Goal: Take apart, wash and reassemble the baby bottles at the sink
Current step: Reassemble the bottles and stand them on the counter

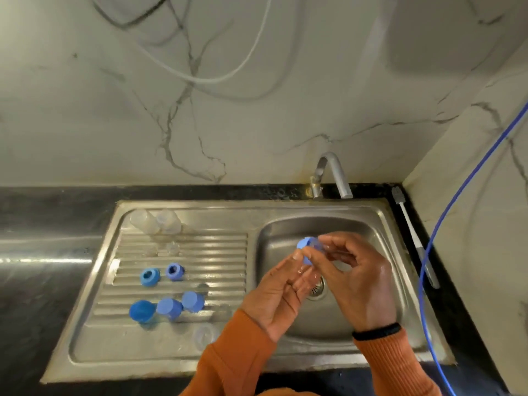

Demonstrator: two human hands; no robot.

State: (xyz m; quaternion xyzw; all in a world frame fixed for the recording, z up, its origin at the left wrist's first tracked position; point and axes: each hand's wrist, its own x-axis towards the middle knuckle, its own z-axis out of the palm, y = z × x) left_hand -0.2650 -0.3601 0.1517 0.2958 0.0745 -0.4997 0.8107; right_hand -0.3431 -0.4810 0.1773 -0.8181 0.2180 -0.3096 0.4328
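While both hands pinch a blue ring, the basin lies open.

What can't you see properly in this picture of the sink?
Head view only:
- Blue bottle part: mostly covered by left hand and right hand; its shape is unclear.
- Clear bottles: blurred, details lost.
- Drain: half hidden behind the fingers.
- Blue hose: cut off by the picture edges.
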